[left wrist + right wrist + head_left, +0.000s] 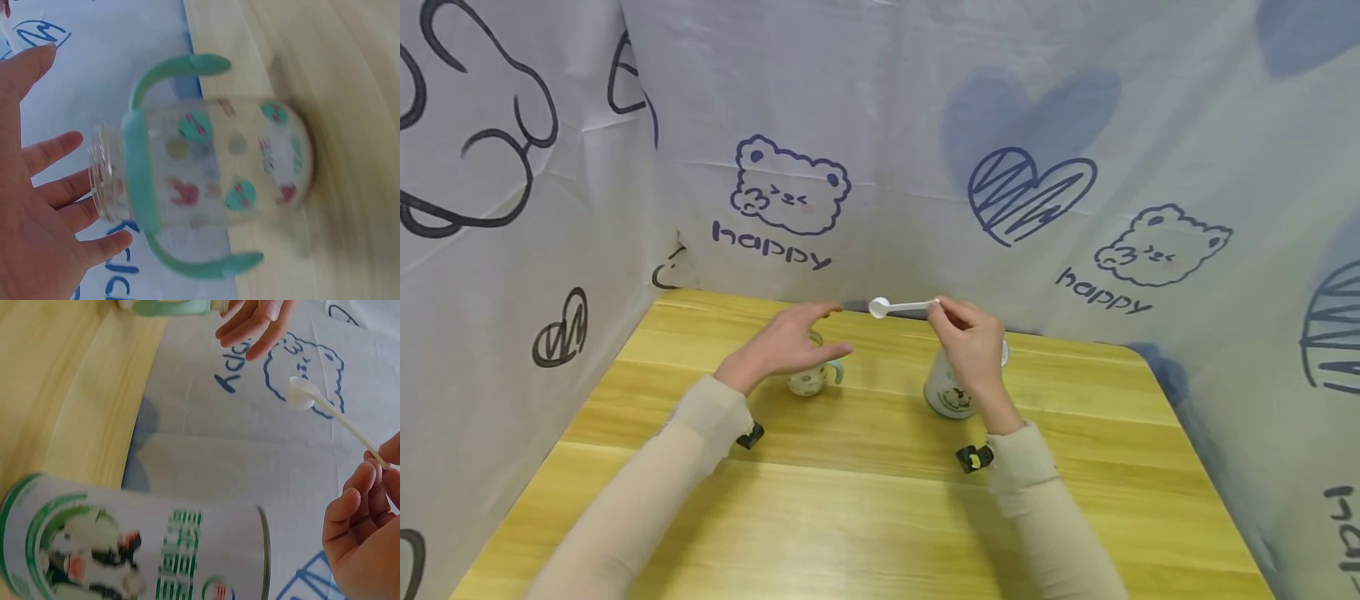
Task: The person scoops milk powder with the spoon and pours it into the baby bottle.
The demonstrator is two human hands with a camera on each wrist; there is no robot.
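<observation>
My right hand (973, 346) pinches the end of a white measuring scoop's handle, and the scoop (880, 307) points left with its small bowl at the far end. Below that hand stands a white milk powder can (951, 387) with green print and a cow picture, plain in the right wrist view. My left hand (786, 342) is spread beside the neck of a clear baby bottle (181, 165), fingers apart and holding nothing. The bottle has mint green side handles, printed animal figures and an uncapped threaded neck. It stands upright on the table.
The wooden table (820, 517) runs up to a white cloth backdrop (895, 167) printed with bears, hearts and lettering. More cloth hangs along the left and right sides. Black wrist camera mounts (975, 458) show at both cuffs.
</observation>
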